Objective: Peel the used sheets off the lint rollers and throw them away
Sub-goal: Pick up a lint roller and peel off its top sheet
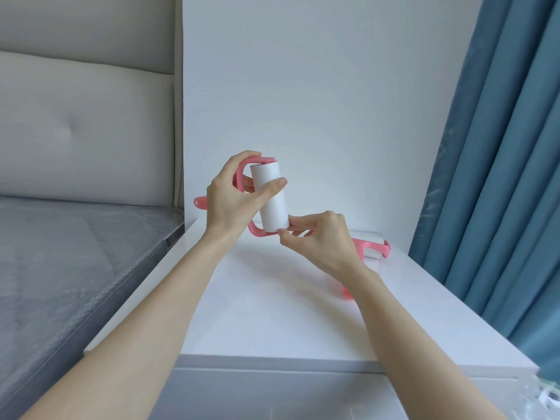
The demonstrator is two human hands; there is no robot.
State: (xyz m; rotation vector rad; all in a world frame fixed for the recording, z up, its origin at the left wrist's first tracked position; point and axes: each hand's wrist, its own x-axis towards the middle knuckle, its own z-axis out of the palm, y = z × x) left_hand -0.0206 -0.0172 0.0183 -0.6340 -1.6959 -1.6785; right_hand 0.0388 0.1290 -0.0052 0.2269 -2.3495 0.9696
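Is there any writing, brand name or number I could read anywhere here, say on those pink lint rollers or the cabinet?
None can be read.
Held lint roller: plain white sheet, pink frame, no print visible.
Second lint roller lying on the white cabinet: no visible label.
Wall, curtain and headboard: no signs or text.

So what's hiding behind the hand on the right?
Behind the right hand a second pink lint roller lies on the white cabinet. Only its roll end and frame show; the hand and wrist cover most of its handle.
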